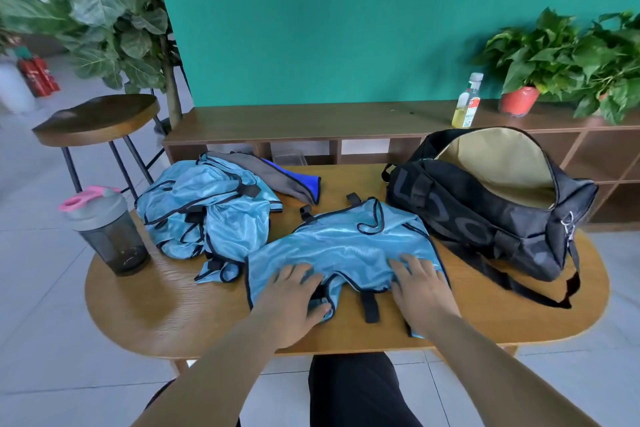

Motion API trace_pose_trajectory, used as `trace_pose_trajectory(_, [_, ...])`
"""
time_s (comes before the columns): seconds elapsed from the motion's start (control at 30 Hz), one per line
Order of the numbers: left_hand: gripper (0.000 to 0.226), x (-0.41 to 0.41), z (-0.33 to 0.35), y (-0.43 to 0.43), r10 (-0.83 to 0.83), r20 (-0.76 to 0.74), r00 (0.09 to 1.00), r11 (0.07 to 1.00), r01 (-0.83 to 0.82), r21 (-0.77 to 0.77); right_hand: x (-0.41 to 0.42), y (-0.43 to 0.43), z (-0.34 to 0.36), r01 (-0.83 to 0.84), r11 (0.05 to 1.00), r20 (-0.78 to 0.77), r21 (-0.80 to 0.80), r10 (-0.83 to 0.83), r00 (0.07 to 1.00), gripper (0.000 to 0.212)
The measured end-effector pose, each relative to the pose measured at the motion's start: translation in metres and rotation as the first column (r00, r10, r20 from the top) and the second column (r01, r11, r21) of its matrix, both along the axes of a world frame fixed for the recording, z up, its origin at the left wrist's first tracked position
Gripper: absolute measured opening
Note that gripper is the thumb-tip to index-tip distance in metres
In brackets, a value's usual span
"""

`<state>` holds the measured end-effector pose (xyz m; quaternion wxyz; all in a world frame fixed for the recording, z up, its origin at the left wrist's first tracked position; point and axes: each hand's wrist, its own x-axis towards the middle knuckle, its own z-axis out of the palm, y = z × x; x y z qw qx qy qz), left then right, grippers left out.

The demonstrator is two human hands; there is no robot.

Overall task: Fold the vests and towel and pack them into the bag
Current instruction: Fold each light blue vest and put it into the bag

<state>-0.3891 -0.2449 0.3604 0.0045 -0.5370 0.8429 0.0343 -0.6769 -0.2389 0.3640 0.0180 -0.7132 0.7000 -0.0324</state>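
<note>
Table: oval, wood. Clock is read from its centre, with 6 toward the person.

- Vest, blue with black trim, is spread flat at 6. Black straps poke out at its near and far edges.
- Left hand lies palm down on the vest's near-left part, fingers straight and slightly spread.
- Right hand lies palm down on the near-right part, in the same posture. The hands are apart and neither grips anything.
- Pile of more blue vests sits crumpled at 10, its near tail just beside the spread vest.
- Towel, grey with a blue face, is at 11–12, one end against the pile's far side.
- Bag, black, is at 2–3. Its zip is open, tan lining shows, and a strap trails toward 4.
- Shaker, dark with a pink lid, stands upright at 9 near the table's edge.

Off the table:
- Stool at 10.
- Shelf at 12.
- On the shelf, a bottle of yellow liquid at 1, with plants beyond it.
</note>
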Motion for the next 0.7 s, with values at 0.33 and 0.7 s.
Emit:
trace_pose_trajectory(0.33, [0.090,0.016,-0.018,0.023,0.115,-0.117,0.986,0.991,-0.121,-0.052,0.032,-0.002,-0.020,-0.136,0.991,0.059,0.019,0.134,0.989,0.063])
trace_pose_trajectory(0.7, [0.054,0.012,-0.027,0.029,0.096,-0.269,0.958,0.937,-0.179,-0.301,0.038,-0.068,-0.009,-0.047,0.980,-0.158,-0.192,0.016,0.987,0.070])
